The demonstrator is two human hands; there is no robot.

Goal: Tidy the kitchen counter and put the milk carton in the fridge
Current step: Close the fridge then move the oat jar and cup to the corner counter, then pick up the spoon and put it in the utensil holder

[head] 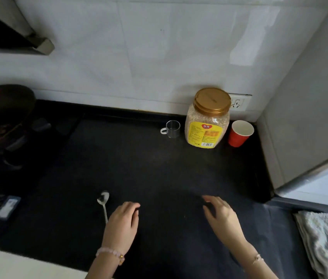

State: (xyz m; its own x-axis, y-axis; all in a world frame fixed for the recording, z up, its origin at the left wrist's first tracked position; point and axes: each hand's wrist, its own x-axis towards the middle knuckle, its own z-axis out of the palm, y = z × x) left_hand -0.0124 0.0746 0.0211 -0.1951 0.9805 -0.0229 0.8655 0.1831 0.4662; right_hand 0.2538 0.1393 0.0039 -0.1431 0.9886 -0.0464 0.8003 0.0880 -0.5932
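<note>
Both hands are hovering over the near part of the dark bench (159, 168), holding nothing: the left hand (122, 220) with fingers loosely curled, the right hand (222, 215) with fingers loosely spread. A metal spoon (103, 204) is lying just beside the left hand, and a folded cloth (324, 242) is lying at the near right. Along the far wall, a clear glass cup (172, 128), a gold-lidded grain jar (208, 119) and a red paper cup (239, 133) are standing upright; the milk carton is not showing.
</note>
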